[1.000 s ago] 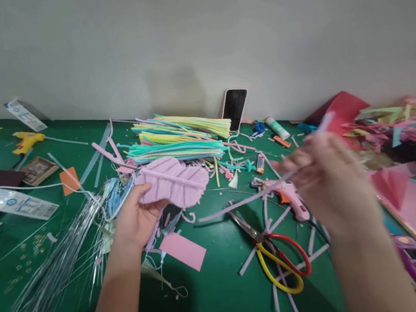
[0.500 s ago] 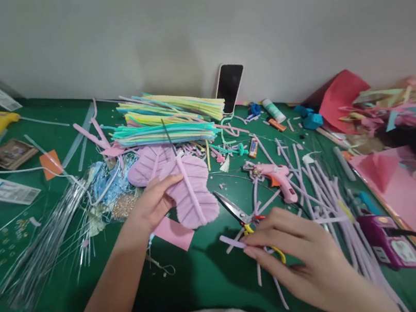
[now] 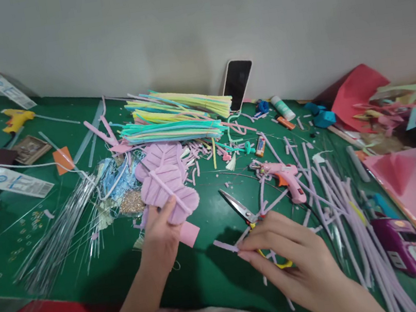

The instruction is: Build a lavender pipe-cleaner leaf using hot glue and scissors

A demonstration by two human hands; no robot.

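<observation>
A lilac leaf-shaped piece made of pipe cleaners [image 3: 169, 195], with a raised centre rib, is gripped at its lower left edge by my left hand [image 3: 160, 233]. Another lilac pipe-cleaner leaf [image 3: 157, 156] lies just behind it. My right hand [image 3: 292, 250] pinches a short lilac pipe-cleaner strip [image 3: 225, 246] between thumb and fingertips. Open-bladed scissors [image 3: 239, 206] lie on the table beneath that hand, their yellow handles partly hidden by it. A pink glue gun [image 3: 283, 176] rests beyond, trailing a dark cord.
Bundled coloured pipe cleaners [image 3: 176, 129] lie at the back before a leaning phone [image 3: 238, 83]. Loose lilac pipe cleaners [image 3: 353, 223] and a purple box [image 3: 407, 246] are on the right. Silver wires [image 3: 61, 235], gold beads [image 3: 132, 203] and a yellow glue gun [image 3: 17, 119] occupy the left.
My left hand has lowered and turned the lilac leaf, bringing it closer to the table. My right hand still pinches the strip, little moved. The view has shifted slightly left.
</observation>
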